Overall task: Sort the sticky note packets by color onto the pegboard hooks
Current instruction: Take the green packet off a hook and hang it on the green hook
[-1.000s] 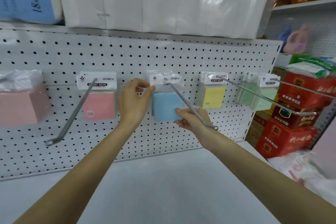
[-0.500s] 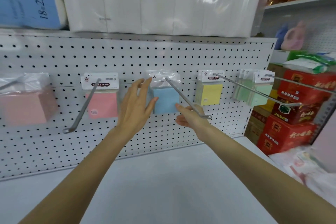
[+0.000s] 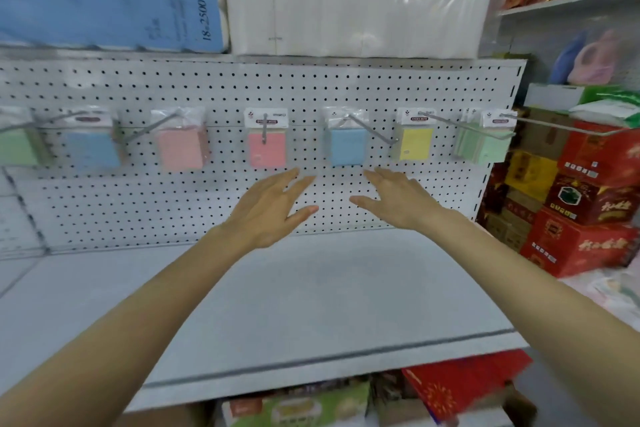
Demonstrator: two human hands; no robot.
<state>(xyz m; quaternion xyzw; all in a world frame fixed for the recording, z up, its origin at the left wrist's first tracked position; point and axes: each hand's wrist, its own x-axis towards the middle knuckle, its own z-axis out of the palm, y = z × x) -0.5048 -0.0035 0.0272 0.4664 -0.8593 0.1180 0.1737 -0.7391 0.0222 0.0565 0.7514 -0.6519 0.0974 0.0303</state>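
Both hands are empty right now, fingers spread, hovering in front of the pegboard (image 3: pixel 346 87) just under the row of packets. The left hand (image 3: pixel 268 210) sits below the gap between the pink packet (image 3: pixel 267 148) and the blue packet (image 3: pixel 347 146), and the right hand (image 3: pixel 394 199) is below the gap between that blue one and the yellow packet (image 3: pixel 414 143). Neither hand touches anything.

Plenty of room to move: the grey shelf (image 3: pixel 311 295) under the arms is bare all the way to its front lip, and the lower half of the pegboard has nothing hanging on it. The tight spots are the long hook (image 3: pixel 372 130) poking out past the blue packet toward the right hand, and the red boxes (image 3: pixel 585 218) stacked against the board's right edge.

Along the row, left to right: a blurry green pack at the far left edge, another blue pack (image 3: pixel 91 149), a thick pink stack (image 3: pixel 181 147), then pink, blue, yellow, and a bunch of green packets (image 3: pixel 485 146) at the right end. Each hangs on its own hook, one color apiece as far as I can tell.

Up top, white wrapped bundles (image 3: pixel 356 0) sit on the board's upper ledge.
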